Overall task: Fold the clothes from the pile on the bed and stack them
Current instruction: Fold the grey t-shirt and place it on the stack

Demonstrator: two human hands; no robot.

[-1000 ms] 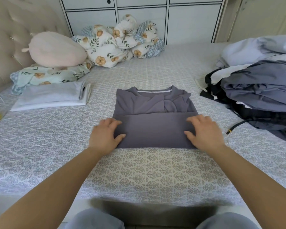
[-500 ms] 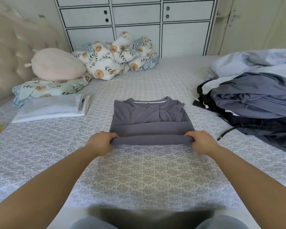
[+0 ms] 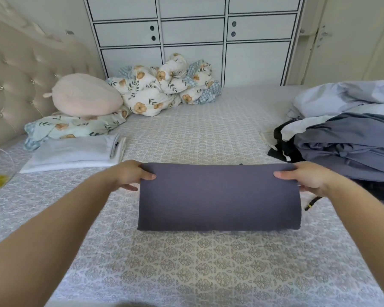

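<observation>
A folded, slate-grey cotton top (image 3: pixel 218 197) is held at its far edge by both hands. The left hand (image 3: pixel 129 175) is clamped on the far left corner, thumb on top and fingers tucked beneath. The right hand (image 3: pixel 307 177) is clamped on the far right corner in the same way. The far edge appears to be lifted, while the near folded edge rests on the bed's patterned grey cover (image 3: pixel 186 262), towards the bed's near edge and about midway along it.

The garment's long axis is laid left to right, straight across between the two hands, which are set evenly, one at each end.

A flat stack of folded white and pale grey garments (image 3: pixel 75 152) is seen on the cover off to the left, slightly farther away, towards the bed's left edge and headboard corner. It lies well apart from the held top, and the left hand is the nearer one to it. The coming move is judged to be a sideways carry to the left.

A loose pile of grey, black and pale blue clothes (image 3: pixel 346 140) is heaped at the bed's right edge, near the right hand.
</observation>
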